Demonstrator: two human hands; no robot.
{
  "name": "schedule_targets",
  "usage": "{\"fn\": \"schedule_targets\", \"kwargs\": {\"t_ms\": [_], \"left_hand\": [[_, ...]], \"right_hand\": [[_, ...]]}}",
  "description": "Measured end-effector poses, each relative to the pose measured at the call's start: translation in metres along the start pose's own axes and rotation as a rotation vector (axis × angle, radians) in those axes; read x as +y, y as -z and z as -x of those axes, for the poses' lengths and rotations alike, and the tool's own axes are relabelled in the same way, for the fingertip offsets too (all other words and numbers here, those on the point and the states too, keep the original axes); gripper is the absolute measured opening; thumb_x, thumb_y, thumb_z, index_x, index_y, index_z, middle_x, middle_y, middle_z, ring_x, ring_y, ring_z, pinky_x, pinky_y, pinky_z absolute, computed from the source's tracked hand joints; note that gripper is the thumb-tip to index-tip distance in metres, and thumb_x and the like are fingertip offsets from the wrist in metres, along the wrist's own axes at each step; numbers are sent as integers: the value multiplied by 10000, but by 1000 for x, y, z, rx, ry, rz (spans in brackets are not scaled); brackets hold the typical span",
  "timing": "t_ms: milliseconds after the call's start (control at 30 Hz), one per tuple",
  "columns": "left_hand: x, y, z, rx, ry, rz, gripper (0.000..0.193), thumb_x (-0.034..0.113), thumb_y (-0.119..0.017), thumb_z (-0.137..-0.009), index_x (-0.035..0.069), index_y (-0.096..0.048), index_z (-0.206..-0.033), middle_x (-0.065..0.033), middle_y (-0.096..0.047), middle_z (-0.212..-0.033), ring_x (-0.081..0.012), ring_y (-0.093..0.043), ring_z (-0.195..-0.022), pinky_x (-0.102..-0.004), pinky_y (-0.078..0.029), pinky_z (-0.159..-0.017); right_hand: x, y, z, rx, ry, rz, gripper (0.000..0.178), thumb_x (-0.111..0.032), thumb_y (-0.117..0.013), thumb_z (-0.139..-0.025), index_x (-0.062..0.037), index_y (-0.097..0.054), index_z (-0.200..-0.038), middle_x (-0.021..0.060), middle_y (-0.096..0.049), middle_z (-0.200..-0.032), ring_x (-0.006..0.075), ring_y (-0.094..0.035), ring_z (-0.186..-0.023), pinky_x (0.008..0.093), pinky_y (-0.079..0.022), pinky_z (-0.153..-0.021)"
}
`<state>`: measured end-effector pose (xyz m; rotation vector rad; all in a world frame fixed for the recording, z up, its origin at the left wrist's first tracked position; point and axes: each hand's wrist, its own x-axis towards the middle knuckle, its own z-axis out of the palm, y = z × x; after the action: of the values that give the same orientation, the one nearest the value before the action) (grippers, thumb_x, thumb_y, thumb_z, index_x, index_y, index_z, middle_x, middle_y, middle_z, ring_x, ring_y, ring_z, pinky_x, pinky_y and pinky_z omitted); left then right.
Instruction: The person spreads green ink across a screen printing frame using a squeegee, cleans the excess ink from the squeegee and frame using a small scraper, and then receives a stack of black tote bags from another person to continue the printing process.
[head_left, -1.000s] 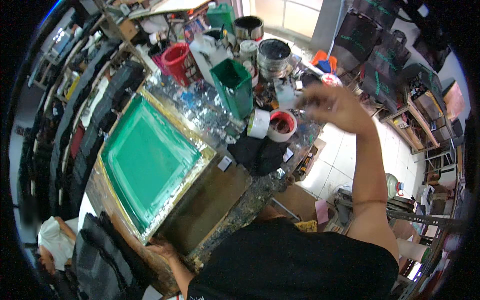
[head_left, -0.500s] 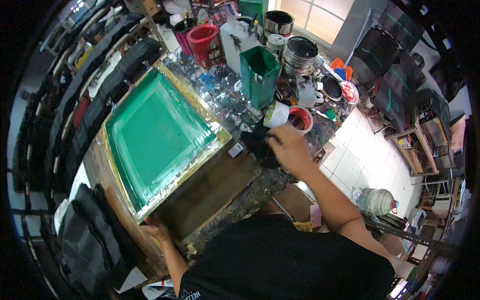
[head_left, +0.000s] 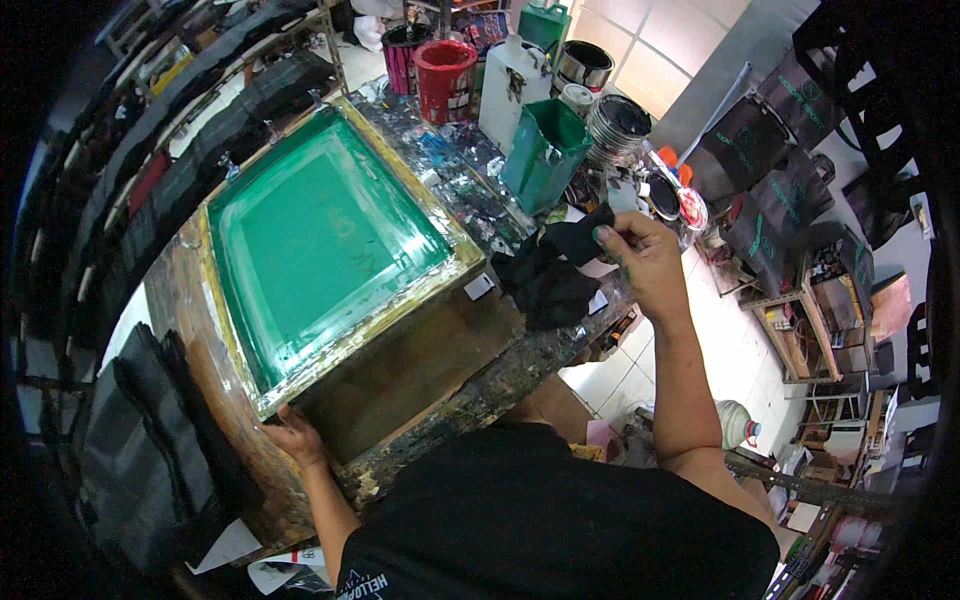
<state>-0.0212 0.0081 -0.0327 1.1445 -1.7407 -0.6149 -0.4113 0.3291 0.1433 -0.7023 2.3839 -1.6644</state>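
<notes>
One bench lies before me; on it rests one green framed screen; along the screen's near edge, one brown board leaves a band of room before the bench's rim; one black cloth lies just past the screen's right corner, partly raised; beyond the screen's right side stand one green container, one white jug and one red bucket; my right grip pinches the cloth's raised end; my left grip meets the screen's near corner, whether clamped I cannot tell.
</notes>
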Motion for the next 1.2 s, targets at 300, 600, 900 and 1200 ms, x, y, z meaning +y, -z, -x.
{"fn": "schedule_targets", "kwargs": {"t_ms": [300,600,900,1200], "left_hand": [[-21,2,3,-33,66,66,1019,672,-506,-886,-141,-223,-1431,-304,-286,-1488,-364,-271,-1398,-411,-163,-1162],[-26,0,3,35,-40,-110,990,682,-427,-909,-116,-208,-1454,-262,-311,-1490,-343,-329,-1372,-434,-245,-1128],[-31,5,0,16,-130,-96,942,667,-429,-917,-100,-264,-1436,-263,-320,-1481,-360,-304,-1385,-438,-190,-1154],[-49,-5,2,33,-93,-125,958,672,-443,-906,-80,-222,-1455,-263,-315,-1480,-377,-324,-1371,-452,-236,-1139]], "right_hand": [[-33,10,4,50,68,68,206,-152,-718,-866,-21,-591,-771,14,-569,-660,76,-529,-595,254,-420,-552],[-28,1,8,57,258,273,298,-280,-680,-903,-6,-596,-820,50,-542,-675,135,-511,-614,306,-422,-588],[-55,30,-36,285,318,252,193,-189,-516,-988,-9,-559,-1044,128,-588,-905,207,-566,-889,348,-443,-804],[-99,68,-225,175,523,-136,204,7,-544,-910,-9,-545,-1113,146,-670,-1022,197,-650,-903,313,-538,-795]]}}
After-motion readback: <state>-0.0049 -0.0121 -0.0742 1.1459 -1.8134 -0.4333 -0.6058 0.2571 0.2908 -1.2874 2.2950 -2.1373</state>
